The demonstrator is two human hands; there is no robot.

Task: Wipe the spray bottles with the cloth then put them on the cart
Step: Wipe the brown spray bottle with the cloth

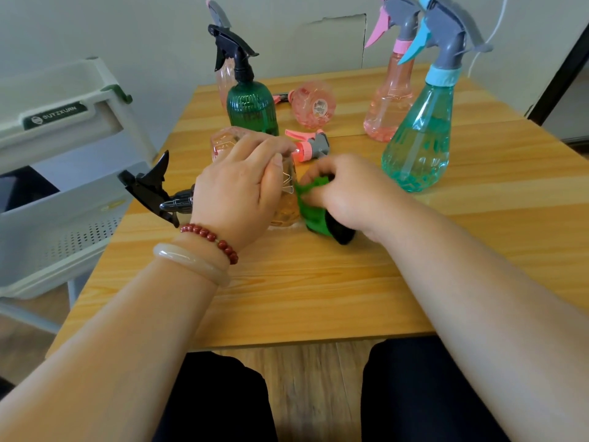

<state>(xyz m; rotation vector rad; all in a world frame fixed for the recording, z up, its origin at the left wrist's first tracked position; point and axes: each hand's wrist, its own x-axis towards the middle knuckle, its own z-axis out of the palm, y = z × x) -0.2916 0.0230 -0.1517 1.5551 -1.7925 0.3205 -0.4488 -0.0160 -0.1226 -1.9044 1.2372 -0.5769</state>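
Risk: amber spray bottle (pixel 287 215) lies sideways on tabletop (pixel 318 282), left side. My left hand (pixel 236 189) is clamped over it; right hand (pixel 347 193) bunches green cloth (pixel 314 215) against its base. A hard swipe could roll it into pink bottle (pixel 223 141) just behind.

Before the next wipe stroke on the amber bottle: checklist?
1. Left hand grips clear amber plastic bottle with black trigger: ok.
2. Right hand holds green cloth against bottle: ok.
3. Bottle lies sideways on wooden table: ok.
4. Bottle fully wiped: cannot tell.
5. Clearance: fallen pink-trigger clear bottle right behind hands: not ok.
6. Grey-white plastic cart shelf at left shows free space: ok.
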